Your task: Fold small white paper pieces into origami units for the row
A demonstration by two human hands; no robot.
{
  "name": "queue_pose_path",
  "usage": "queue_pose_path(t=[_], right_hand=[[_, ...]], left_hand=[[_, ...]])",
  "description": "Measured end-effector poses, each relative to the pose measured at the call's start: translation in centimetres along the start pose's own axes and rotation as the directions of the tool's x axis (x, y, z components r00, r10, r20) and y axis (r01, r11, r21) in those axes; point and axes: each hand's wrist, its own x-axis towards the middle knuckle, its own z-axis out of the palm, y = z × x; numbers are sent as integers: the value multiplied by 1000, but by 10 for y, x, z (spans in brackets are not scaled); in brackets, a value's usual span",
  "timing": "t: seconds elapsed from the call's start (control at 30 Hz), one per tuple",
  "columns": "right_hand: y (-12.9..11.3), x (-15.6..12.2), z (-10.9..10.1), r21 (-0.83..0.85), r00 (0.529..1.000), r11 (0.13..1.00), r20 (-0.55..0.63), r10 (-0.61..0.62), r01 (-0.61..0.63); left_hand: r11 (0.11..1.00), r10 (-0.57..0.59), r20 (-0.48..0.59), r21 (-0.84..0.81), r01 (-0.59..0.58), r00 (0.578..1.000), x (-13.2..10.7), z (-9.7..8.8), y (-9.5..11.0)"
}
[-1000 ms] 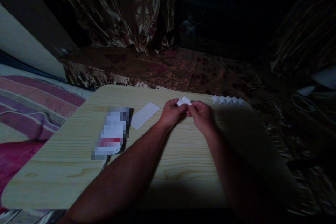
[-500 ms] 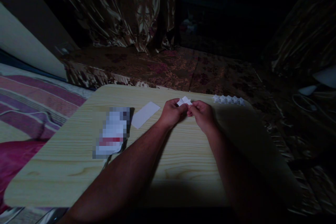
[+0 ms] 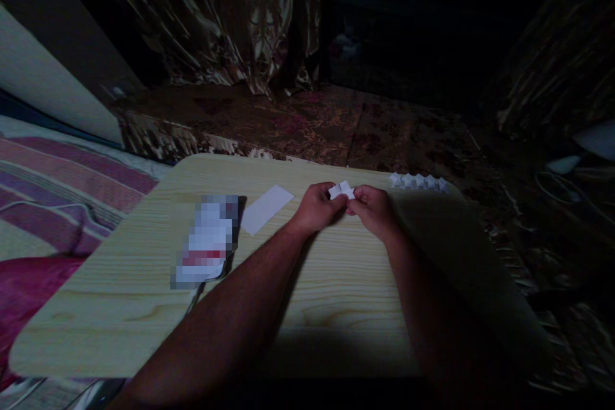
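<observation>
A small folded white paper (image 3: pixel 342 189) with pointed corners is held up between my two hands near the table's far side. My left hand (image 3: pixel 314 208) is closed on it, thumb pressed on the near face. My right hand (image 3: pixel 372 210) pinches its lower right edge, the fingers partly hidden behind the thumb. Left of my hands, a flat white paper strip (image 3: pixel 268 209) lies on the table. Several folded white paper pieces (image 3: pixel 419 182) stand in a row at the far right edge.
The pale wooden table (image 3: pixel 336 295) has rounded corners. A blurred-out phone-like object (image 3: pixel 206 240) lies on its left part, with a cable at its near end. A striped bed (image 3: pixel 48 186) is to the left; patterned curtains (image 3: pixel 269 19) hang beyond. The right side is dark.
The folded paper has shifted slightly right and towards me, and it is turned a little. My left thumb now lies further across it. The other things stay in place.
</observation>
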Motion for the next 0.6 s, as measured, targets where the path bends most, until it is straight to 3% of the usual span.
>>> queue_pose_path(t=[0.17, 0.27, 0.43, 0.6], right_hand=[[0, 0, -1, 16, 1000, 1000, 11, -8, 7], [-1, 1, 2, 107, 997, 993, -48, 54, -48], [1, 2, 8, 291, 989, 954, -108, 100, -65], [1, 3, 8, 327, 988, 938, -55, 143, -117]], left_hand=[[999, 8, -9, 35, -8, 1000, -1, 1, 0], [999, 0, -34, -52, -2, 999, -1, 3, 3], [980, -47, 20, -192, 50, 999, 0, 5, 9], [981, -97, -39, -173, 89, 995, 0, 5, 7]])
